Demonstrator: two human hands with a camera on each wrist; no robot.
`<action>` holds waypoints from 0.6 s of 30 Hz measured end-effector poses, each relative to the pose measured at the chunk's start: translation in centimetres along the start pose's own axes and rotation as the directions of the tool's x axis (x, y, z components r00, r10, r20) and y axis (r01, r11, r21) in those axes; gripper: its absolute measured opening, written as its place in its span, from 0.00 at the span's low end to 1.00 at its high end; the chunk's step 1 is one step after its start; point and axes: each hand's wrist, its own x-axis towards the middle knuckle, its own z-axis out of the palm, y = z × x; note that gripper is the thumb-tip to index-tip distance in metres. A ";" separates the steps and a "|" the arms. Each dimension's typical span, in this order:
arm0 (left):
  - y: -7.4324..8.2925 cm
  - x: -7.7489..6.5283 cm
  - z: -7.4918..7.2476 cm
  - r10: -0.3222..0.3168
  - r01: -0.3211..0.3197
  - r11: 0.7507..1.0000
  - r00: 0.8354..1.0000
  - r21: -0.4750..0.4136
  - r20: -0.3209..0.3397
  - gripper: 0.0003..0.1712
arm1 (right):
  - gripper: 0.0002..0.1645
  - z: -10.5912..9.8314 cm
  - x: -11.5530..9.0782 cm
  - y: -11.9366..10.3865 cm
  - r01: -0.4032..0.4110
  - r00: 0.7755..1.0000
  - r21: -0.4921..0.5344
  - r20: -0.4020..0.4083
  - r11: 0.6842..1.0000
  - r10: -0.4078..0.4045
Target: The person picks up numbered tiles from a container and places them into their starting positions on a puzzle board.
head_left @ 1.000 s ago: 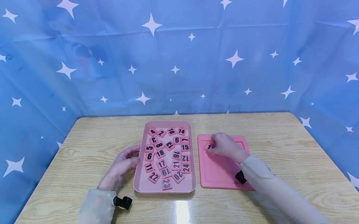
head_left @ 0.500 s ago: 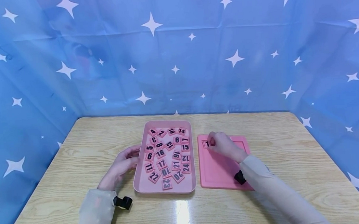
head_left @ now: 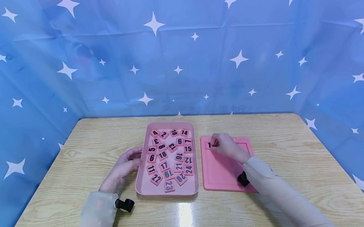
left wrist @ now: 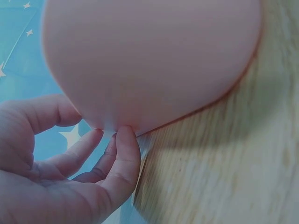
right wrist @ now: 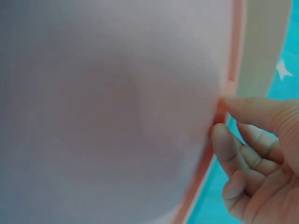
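The 1 tile (head_left: 208,145), askew a second ago, lies straighter in the far-left corner of the board (head_left: 220,175), seemingly aligned. Whether the right hand (head_left: 228,147) pinches it is unclear; the left hand (head_left: 125,165) loosely touches the tray (head_left: 184,189).

Twenty-three numbered tiles (head_left: 162,155) in one tray (head_left: 153,190), one tile (head_left: 208,145) on one board (head_left: 218,179). One worktop (head_left: 228,213), one starred backdrop (head_left: 178,54); one left hand (head_left: 124,166), one right hand (head_left: 229,148), two wrist cameras (head_left: 125,205).

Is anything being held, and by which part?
The right hand is at the right side of tile 1; whether it grips or just touches can't be told. The left hand touches the left side of the pink tray.
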 end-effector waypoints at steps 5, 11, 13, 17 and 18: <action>0.0 0.0 0.0 0.000 0.000 1.000 1.000 -0.007 -0.002 0.34 | 0.08 -1.0 1.0 -0.7 0.005 0.997 0.044 -0.073 0.999 -0.001; -0.1 0.1 0.0 0.002 -0.002 1.000 1.000 -0.008 -0.009 0.34 | 0.10 -1.9 3.7 -3.9 -0.023 0.996 0.095 -0.083 0.995 0.030; -0.1 0.1 -0.1 0.003 -0.003 1.000 1.000 -0.001 -0.010 0.34 | 0.10 -1.6 4.9 -5.1 -0.017 0.997 0.113 -0.078 0.993 0.026; -0.2 0.2 -0.1 0.007 -0.007 1.000 1.000 -0.003 -0.007 0.35 | 0.10 -0.7 7.2 -7.1 -0.029 0.998 0.186 -0.054 0.982 0.040; -0.2 0.2 -0.1 0.010 -0.010 1.000 1.000 -0.006 -0.004 0.35 | 0.11 -0.4 7.7 -7.6 -0.033 0.998 0.206 -0.046 0.978 0.044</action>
